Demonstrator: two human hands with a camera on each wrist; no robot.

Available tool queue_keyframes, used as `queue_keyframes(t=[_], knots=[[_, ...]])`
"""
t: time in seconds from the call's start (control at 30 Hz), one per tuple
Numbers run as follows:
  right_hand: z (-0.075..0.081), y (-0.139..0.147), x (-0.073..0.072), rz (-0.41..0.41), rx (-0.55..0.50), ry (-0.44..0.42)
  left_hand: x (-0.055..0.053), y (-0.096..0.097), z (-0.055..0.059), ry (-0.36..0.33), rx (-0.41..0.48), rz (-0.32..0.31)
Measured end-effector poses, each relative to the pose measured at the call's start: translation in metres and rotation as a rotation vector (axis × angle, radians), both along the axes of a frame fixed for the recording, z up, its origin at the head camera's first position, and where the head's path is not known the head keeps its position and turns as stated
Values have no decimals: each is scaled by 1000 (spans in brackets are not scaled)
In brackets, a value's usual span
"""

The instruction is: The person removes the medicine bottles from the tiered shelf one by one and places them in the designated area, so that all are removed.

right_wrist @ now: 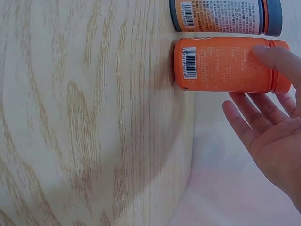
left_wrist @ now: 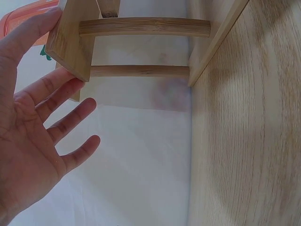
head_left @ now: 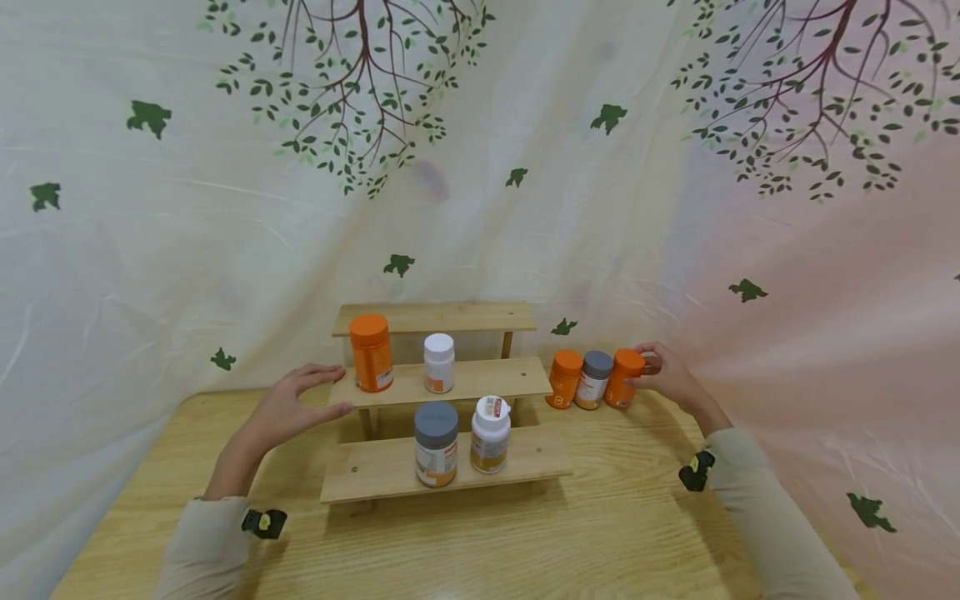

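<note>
A three-tier wooden shelf stands on the table. My left hand pinches the left end of its middle board, thumb at one edge and index and middle fingertips at the other; in the left wrist view the ring and little fingers stretch out free. My right hand holds the rightmost orange bottle near its cap, the thumb on one side and the fingers partly hidden behind. In the right wrist view that orange bottle stands upright on the table, close beside a grey-capped bottle.
Left of the held bottle are the grey-capped bottle and another orange bottle. The middle board carries a large orange bottle and a small white bottle. On the lowest board stand a grey-lidded jar and a white-capped bottle. A leaf-printed curtain hangs behind.
</note>
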State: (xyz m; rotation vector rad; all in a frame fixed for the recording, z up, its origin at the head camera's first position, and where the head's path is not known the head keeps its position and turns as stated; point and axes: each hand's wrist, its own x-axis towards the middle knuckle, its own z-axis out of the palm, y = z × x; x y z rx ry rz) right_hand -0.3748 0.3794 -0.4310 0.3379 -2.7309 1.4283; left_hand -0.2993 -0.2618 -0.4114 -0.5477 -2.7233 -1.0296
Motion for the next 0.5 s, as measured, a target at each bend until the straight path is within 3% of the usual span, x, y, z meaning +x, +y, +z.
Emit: queue_keyframes(t=[0.5], knots=[[-2, -4, 0, 22, 7, -28, 0, 0, -1, 10, -6, 11]])
